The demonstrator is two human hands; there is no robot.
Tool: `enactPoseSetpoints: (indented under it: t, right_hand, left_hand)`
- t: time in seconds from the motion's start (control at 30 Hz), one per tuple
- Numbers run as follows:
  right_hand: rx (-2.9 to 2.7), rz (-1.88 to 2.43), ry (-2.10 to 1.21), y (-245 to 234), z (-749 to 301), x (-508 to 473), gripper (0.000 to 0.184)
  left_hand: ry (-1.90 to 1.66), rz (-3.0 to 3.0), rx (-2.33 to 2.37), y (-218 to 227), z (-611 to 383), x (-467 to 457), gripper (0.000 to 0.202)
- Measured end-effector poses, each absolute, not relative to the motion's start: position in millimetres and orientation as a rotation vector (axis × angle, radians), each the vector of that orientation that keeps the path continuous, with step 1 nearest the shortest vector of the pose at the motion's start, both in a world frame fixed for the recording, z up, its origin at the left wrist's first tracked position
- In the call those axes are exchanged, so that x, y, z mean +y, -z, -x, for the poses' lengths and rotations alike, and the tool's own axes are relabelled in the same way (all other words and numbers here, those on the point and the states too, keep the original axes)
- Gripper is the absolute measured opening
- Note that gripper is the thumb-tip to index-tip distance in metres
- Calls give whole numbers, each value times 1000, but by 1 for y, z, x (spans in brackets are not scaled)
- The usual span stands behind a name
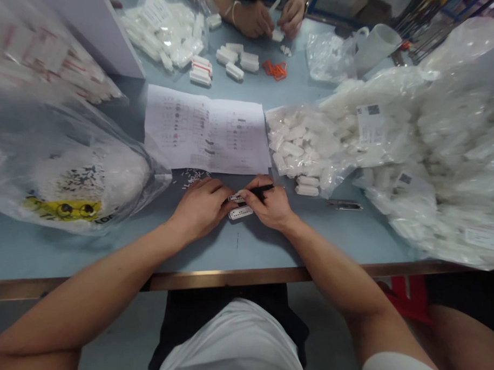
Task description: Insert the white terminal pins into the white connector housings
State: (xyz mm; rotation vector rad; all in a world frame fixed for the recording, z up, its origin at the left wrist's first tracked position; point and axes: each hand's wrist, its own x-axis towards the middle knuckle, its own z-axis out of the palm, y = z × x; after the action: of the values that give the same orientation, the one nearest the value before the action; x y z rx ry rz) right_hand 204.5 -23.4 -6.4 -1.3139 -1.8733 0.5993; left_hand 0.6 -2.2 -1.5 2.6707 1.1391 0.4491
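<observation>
My left hand (pixel 203 205) rests on the table with its fingers closed at the left end of a small white part with a row of dark holes (pixel 234 198). My right hand (pixel 270 204) pinches a slim tool with a black handle (pixel 263 189), its tip over that part. Just below lies a second flat white piece with holes (pixel 240 212), close under my fingertips. Tiny white bits (pixel 194 177) are scattered behind my left hand. The tool's working tip is too small to make out.
A printed sheet (pixel 221 134) lies beyond my hands. Bags of white parts (pixel 302 140) fill the right side; a clear bag (pixel 88 179) stands left. Metal tweezers (pixel 345 204) lie to the right. Across the table, a co-worker's hands (pixel 261 20) hold a white piece near orange clips (pixel 275 70).
</observation>
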Motion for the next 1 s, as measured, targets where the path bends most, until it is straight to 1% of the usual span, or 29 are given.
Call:
enactPoseSetpoints:
  t: [0.37, 0.6, 0.73, 0.83, 1.0]
  right_hand:
    - [-1971, 1310, -541, 4, -202, -24, 17]
    - [-2056, 1308, -522, 6, -201, -24, 19]
    - [-1945, 1313, -588, 4, -202, -24, 22]
    - [-1925, 1302, -584, 4, -202, -24, 21]
    - [-1971, 1337, -588, 6, -201, -23, 19]
  left_hand:
    - [-458, -2678, 1147, 2, -1, -2, 32]
    - [-442, -2681, 1152, 1, -2, -2, 38]
    - [-444, -2684, 1152, 1, -1, -2, 35]
    - [-440, -2698, 1149, 1, -1, -2, 31]
    - [-430, -2708, 1146, 2, -1, -2, 33]
